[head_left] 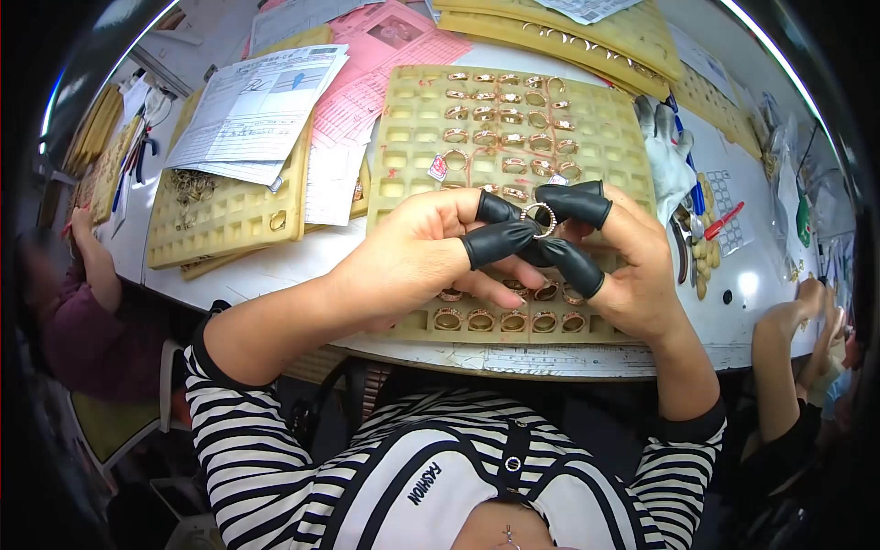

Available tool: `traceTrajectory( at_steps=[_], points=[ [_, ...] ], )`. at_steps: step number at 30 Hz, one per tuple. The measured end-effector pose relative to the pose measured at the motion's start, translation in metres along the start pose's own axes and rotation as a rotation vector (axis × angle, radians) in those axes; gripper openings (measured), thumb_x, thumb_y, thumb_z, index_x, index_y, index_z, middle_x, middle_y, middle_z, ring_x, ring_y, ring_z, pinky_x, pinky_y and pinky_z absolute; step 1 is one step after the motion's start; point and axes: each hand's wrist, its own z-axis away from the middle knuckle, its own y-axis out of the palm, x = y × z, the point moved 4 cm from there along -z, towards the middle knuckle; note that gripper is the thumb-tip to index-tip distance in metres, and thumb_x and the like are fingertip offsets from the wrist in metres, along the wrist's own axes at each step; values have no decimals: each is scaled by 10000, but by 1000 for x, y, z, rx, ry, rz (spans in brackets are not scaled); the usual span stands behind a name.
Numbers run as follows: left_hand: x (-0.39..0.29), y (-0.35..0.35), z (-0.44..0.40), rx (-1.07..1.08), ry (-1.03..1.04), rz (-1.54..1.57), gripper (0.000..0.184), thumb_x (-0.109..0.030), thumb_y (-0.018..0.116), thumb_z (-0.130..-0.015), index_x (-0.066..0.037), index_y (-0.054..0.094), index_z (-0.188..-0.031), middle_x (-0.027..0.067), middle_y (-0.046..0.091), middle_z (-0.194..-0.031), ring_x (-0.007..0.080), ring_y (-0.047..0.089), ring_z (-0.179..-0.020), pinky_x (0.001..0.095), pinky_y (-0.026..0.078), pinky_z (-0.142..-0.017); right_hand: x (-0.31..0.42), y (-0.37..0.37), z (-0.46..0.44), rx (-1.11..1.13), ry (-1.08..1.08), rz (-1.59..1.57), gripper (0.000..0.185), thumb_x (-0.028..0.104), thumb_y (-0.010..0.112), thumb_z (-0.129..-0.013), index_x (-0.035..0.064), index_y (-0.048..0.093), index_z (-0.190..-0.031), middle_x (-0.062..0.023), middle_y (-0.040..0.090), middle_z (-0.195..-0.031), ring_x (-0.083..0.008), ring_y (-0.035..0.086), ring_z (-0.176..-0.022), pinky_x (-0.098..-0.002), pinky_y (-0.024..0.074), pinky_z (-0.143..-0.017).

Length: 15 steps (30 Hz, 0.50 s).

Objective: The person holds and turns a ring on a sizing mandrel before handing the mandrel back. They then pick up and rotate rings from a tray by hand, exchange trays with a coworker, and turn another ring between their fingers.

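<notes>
Between my two hands, above the tray, is a ring [551, 216] with a beaded or stone-set band, tilted so its opening shows. My left hand [431, 240] pinches it from the left with thumb and forefinger in black finger cots. From the right, my right hand [628, 252] closes on it with its thumb and fingers, also in black cots. Beneath them lies a yellow compartment tray [403, 108] with rows of rings [511, 115] standing in its cells. A row of gold-coloured rings [513, 321] sits near its front edge. My hands hide the tray's middle.
Paper sheets [257, 110] lie on another yellow tray [229, 240] at left, beside pink forms [376, 55]. More stacked trays [587, 46] stand at the back. A white glove [667, 160], pliers [680, 247] and a red tool [724, 220] lie right. Other people sit both sides.
</notes>
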Motion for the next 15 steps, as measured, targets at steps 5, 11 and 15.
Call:
traceTrajectory(
  at_steps=[5,11,15],
  points=[
    [0,-1,0,46,-21,12,251,-164,543,-996,21,570,-1164,129,646,-1129,206,674,-991,305,591,-815,0,0,0,-11,4,5,429,21,725,-735,-1,649,-1158,-77,578,-812,-160,566,-638,-277,476,-565],
    [-1,0,0,43,-20,14,255,-149,531,-999,25,564,-1183,130,635,-1149,205,667,-998,311,593,-823,0,1,0,-18,-1,3,420,26,736,-738,-11,651,-1147,-76,575,-804,-155,578,-631,-268,490,-552],
    [0,-1,1,38,-25,-1,264,-159,539,-997,27,561,-1183,132,635,-1148,206,666,-1001,311,593,-823,0,1,1,-14,15,2,427,24,736,-734,-7,652,-1152,-75,575,-804,-158,580,-634,-269,491,-552]
  ],
)
